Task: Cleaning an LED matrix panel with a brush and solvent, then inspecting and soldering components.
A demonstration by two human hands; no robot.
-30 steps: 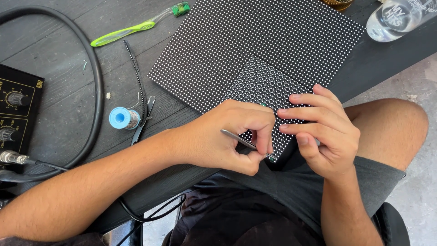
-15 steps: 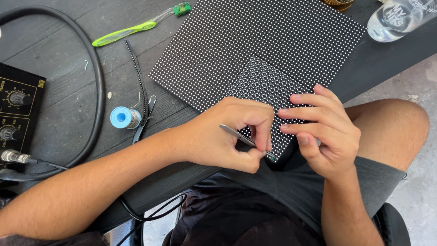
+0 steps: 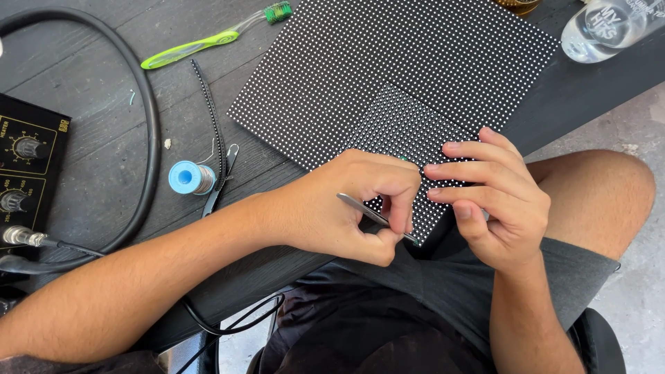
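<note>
left hand: fingers curled and pinching metal tweezers, tips angled down toward the near corner of the small panel
right hand: fingers pressed together and laid flat on the small panel's near edge, thumb tucked beneath; just right of the left fingers
small panel: small dotted LED panel, lies on the large panel, near corner under both sets of fingers, overhanging the bench edge
large panel: black, white-dotted, flat on the bench, beyond the fingers
solder spool: blue, well left of the left fingers
toothbrush: green, far beyond and left
black hose: curves past the spool, far left
control box: black with knobs, far left edge
clear bottle: far beyond the right fingers
</note>
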